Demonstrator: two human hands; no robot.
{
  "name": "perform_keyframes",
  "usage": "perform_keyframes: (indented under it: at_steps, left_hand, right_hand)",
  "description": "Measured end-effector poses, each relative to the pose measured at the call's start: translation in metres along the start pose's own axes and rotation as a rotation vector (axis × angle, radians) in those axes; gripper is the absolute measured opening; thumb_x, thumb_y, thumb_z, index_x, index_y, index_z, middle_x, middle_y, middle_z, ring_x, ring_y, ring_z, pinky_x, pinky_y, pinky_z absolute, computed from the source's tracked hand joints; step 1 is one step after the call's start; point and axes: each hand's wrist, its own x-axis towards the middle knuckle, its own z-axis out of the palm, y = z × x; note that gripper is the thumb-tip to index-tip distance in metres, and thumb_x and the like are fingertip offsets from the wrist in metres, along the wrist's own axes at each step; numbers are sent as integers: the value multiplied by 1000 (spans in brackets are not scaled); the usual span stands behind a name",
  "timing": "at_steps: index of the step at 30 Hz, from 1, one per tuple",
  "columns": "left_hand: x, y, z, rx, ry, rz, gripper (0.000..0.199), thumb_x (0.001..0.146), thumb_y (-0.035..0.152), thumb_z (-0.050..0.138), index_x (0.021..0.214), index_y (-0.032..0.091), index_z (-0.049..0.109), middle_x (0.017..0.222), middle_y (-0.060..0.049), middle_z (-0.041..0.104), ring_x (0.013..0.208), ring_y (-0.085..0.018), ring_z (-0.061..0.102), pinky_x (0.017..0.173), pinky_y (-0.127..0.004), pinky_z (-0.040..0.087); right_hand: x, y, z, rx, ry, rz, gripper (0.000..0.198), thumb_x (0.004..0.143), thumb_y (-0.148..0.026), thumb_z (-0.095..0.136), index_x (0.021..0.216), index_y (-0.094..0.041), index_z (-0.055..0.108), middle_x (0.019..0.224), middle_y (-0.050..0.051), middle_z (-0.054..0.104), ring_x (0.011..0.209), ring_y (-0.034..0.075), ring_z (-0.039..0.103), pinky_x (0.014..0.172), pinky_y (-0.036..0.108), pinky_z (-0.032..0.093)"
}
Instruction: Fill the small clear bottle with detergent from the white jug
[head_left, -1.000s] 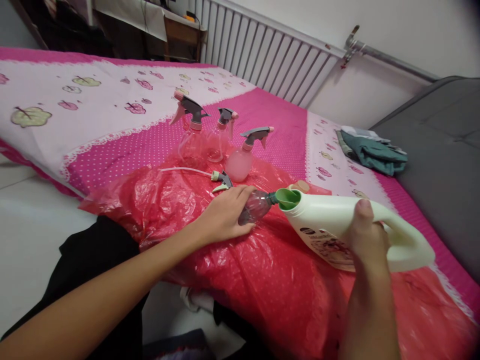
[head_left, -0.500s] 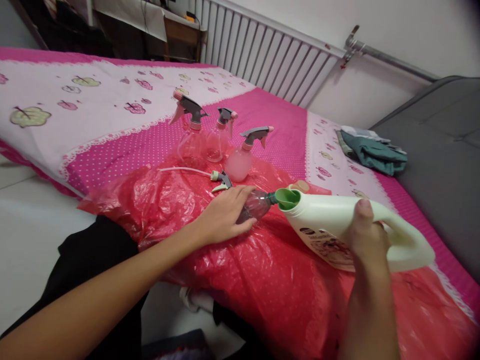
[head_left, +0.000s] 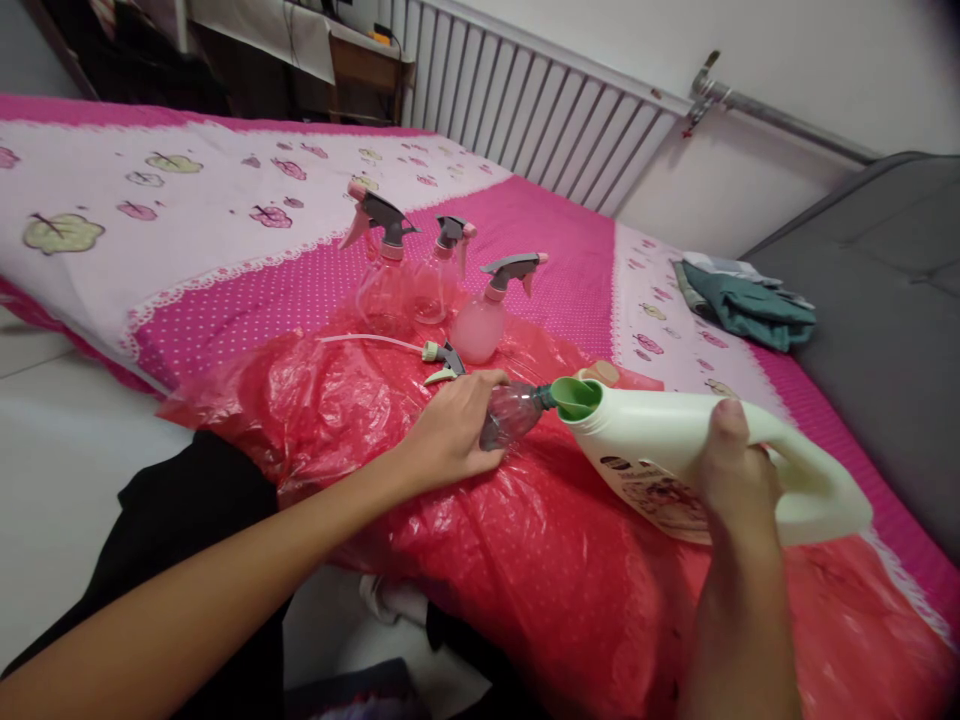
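My left hand [head_left: 461, 430] is wrapped round a clear bottle [head_left: 512, 415], which leans to the right with a green funnel [head_left: 576, 398] in its neck. The funnel's wide end meets the mouth of a pale green jug [head_left: 652, 430], tipped on its side. My right hand [head_left: 739, 465] grips the jug near its handle, thumb on top. Whether liquid is flowing I cannot tell. A loose spray head [head_left: 446, 362] with a long thin tube lies just beyond my left hand.
Behind stand three spray bottles [head_left: 480, 328] with grey and pink heads. Red plastic sheeting [head_left: 525, 560] covers the near edge of the bed [head_left: 555, 230]. Folded clothes [head_left: 750, 305] lie by the grey headboard [head_left: 877, 260]. A radiator [head_left: 525, 100] runs along the wall.
My left hand has shifted slightly left along the bottle, uncovering more of its body. The jug and funnel stay nearly where they were.
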Motion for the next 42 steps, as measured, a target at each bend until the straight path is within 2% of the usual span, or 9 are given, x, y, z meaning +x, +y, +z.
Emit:
perform_keyframes:
  at_steps: [9,24,34,42]
  left_hand:
    - [2,2,0,-89,3,-58,63,75,27,67,129,22,35,121,-13,61,110,-32,62,95,-51,51]
    - [1,1,2,-72,-1,-57,64,76,30,69,131,20,36,122,-14,60,110,-32,62,95,-51,51]
    - [3,4,-2,38,-61,-17,73,75,24,68,140,22,34,138,-15,55,128,-33,57,110,-51,46]
    - [3,7,-3,41,-61,-32,70,75,24,68,138,20,39,136,-15,56,125,-33,57,108,-51,47]
  right_hand:
    - [0,0,1,-13,4,0,102,86,-75,16,131,4,60,133,35,60,139,46,48,117,51,33]
    - [1,0,1,-17,0,7,100,86,-74,17,131,4,61,132,35,61,139,45,49,118,50,32]
    - [1,1,1,-10,3,-3,102,84,-75,16,132,3,60,132,35,61,139,46,49,117,50,33]
    - [-2,-1,0,-1,-3,1,99,86,-74,18,131,3,59,132,35,61,138,46,49,117,51,33]
